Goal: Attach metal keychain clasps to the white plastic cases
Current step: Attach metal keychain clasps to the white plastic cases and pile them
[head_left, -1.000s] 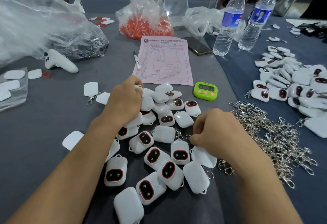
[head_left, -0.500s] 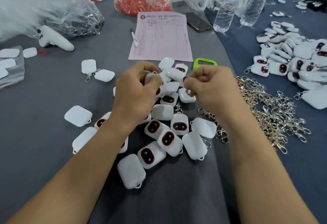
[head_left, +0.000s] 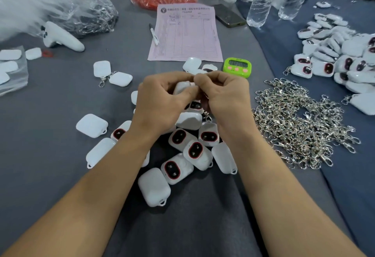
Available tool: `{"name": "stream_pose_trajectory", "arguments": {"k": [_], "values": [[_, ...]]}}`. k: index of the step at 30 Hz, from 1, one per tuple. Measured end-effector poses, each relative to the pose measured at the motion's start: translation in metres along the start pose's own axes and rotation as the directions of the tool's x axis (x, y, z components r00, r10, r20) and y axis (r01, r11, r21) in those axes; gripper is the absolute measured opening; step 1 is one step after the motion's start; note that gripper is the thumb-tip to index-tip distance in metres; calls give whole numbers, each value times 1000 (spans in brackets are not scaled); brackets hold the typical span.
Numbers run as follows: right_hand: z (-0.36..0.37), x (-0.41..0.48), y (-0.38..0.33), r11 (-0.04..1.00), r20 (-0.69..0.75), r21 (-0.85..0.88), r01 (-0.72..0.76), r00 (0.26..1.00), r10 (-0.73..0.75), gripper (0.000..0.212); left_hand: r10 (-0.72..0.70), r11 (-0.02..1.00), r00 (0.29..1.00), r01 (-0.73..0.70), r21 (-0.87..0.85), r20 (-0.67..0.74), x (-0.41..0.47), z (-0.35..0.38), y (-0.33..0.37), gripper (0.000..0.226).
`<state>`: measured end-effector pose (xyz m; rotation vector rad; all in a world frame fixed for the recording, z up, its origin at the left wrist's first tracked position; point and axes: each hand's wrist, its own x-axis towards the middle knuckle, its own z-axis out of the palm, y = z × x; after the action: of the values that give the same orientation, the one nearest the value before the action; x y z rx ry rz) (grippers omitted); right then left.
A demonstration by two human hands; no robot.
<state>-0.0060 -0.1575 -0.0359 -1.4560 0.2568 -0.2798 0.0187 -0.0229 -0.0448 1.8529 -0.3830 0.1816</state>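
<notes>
Left, on the bench (head_left: 50, 145): two white cases (head_left: 112, 74) already carry clasps, done. A few plain white ones lie near them without a clasp.

Centre: left hand (head_left: 162, 102) grasps one white case (head_left: 181, 87), fingers curled round it, and holds it up above the loose pile (head_left: 194, 153). Right hand (head_left: 225, 96) is clenched in a pinch at that case's right end, fingertips touching the left hand's. The clasp it presumably holds is hidden by the fingers, so I can't tell whether it is hooked on yet. Judged step: fitting in progress, not finished.

The loose pile under the hands shows bare loops, so roughly a dozen or more cases are left.

Right: a big heap of metal clasps (head_left: 300, 123), plenty in stock. Far right: the finished heap (head_left: 345, 58), many cases, some with clasps showing. Judged well along, but not near the end.

Versus earlier: a second ago both hands were down in the pile, picking. Half a second ago they were raised but apart. Now they have met over the case. The view has also tipped down and the timer (head_left: 237, 67) shows fully.
</notes>
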Motion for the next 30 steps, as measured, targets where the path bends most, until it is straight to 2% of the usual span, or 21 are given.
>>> {"name": "stream_pose_trajectory", "arguments": {"k": [4,7,9,13,16,18,22,24,27,30], "values": [[-1,-1,1,956,25,-267,125,992,-123,21,-38,999,998,38,-9,-59,0,0,-2,25],[-2,0,0,925,43,-352,146,989,-140,15,-23,1000,995,24,8,-94,0,0,-4,28],[-3,1,0,913,65,-379,152,988,-137,20,-12,999,995,16,33,-99,0,1,-4,25],[-8,3,-1,920,130,-361,152,985,-112,28,31,998,998,-28,61,-58,0,2,-4,16],[-9,3,-5,979,143,-198,53,989,-24,27,60,993,992,-48,108,-108,2,2,-3,4],[-9,3,-4,989,163,-145,5,987,19,28,42,995,989,-29,93,-141,2,3,-4,7],[-7,1,-2,976,277,-219,-18,957,80,12,-74,996,979,62,-67,-192,5,3,-1,10],[-2,-3,-1,979,339,-201,-35,935,103,17,-129,976,970,88,-199,-206,4,5,4,14],[7,-7,1,986,302,-165,-19,951,69,18,-189,926,971,126,-356,-147,1,13,12,14],[7,-7,0,985,259,-163,-52,961,94,8,-188,924,970,121,-363,-154,0,15,13,13]]}}
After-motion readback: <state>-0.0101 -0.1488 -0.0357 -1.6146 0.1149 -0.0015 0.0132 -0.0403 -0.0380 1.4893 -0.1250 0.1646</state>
